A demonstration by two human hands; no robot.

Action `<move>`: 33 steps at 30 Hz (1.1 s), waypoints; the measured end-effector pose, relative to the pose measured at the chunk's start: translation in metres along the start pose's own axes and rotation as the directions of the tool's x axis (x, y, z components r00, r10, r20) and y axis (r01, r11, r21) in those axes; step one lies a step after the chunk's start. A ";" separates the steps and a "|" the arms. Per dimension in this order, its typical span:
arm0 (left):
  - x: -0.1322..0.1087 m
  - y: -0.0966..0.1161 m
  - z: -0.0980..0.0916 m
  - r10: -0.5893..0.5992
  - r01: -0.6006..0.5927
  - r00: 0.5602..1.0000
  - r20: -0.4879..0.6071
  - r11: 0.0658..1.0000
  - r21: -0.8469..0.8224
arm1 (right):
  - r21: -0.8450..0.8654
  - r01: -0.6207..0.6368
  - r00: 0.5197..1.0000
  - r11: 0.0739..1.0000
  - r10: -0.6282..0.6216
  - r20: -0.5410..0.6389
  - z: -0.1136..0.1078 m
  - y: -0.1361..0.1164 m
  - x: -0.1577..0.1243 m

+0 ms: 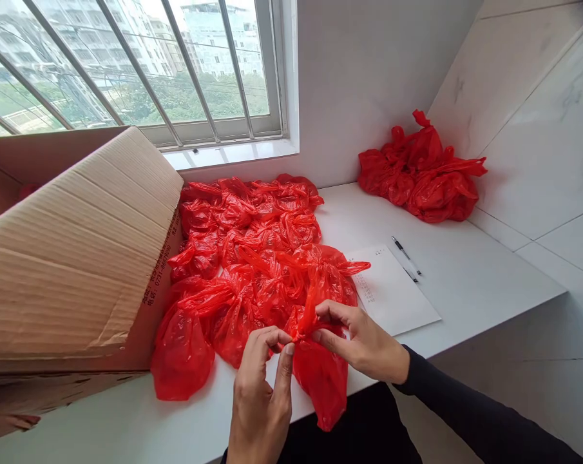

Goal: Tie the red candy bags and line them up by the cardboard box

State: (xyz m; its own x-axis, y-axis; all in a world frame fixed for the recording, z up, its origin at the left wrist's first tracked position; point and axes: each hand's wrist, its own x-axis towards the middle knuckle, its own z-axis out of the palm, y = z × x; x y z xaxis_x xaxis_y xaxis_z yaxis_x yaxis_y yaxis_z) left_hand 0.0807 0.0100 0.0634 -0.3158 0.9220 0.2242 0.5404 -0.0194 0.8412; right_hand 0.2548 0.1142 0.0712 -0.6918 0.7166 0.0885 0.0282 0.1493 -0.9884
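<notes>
A red plastic bag (323, 380) hangs partly over the table's front edge, its neck gathered and twisted between my two hands. With thumb and fingers, my left hand (267, 380) pinches the bag's neck from the left. From the right, my right hand (363, 341) grips the same bag's upper part. What the bag holds cannot be made out. Just behind it lie several more tied red bags (250, 225), packed close together in rows. One bulging red bag (183, 354) sits at the front left of them, near the box.
A large open cardboard box (78, 258) stands at the left. Right of the bags, white paper (397, 296) lies with a pen (406, 254) beside it. More red bags (424, 174) are heaped in the back corner. A barred window (175, 71) is behind the white table (494, 277).
</notes>
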 end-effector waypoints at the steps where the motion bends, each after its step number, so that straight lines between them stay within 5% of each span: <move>1: 0.000 0.000 -0.001 -0.016 0.016 1.000 0.018 1.000 -0.005 | -0.015 0.003 1.000 1.000 -0.003 0.000 0.000 -0.001 0.000; 6: 0.011 0.003 -0.009 -0.158 0.178 0.974 0.164 0.977 -0.119 | -0.130 0.033 0.999 0.991 -0.033 0.006 0.002 -0.005 0.002; 15: 0.023 0.016 -0.006 -0.069 0.097 0.981 0.180 0.984 -0.151 | -0.115 0.000 0.999 0.993 -0.005 -0.039 0.009 0.003 0.007; 24: 0.013 0.004 -0.005 -0.288 0.258 0.957 -0.009 0.869 -0.421 | -0.112 0.043 0.998 0.993 -0.038 0.045 0.003 0.001 0.002; 33: 0.018 -0.001 -0.013 -0.373 0.208 0.909 -0.187 0.794 -0.571 | -0.134 0.115 0.991 0.984 -0.104 0.087 0.004 0.000 0.002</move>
State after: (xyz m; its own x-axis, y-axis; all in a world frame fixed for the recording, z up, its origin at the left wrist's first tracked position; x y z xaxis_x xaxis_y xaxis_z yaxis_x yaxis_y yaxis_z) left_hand 0.0638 0.0213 0.0729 -0.6346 0.7726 -0.0178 -0.0815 -0.0441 0.9957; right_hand 0.2507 0.1128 0.0713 -0.7513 0.6350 0.1799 0.0447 0.3209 -0.9461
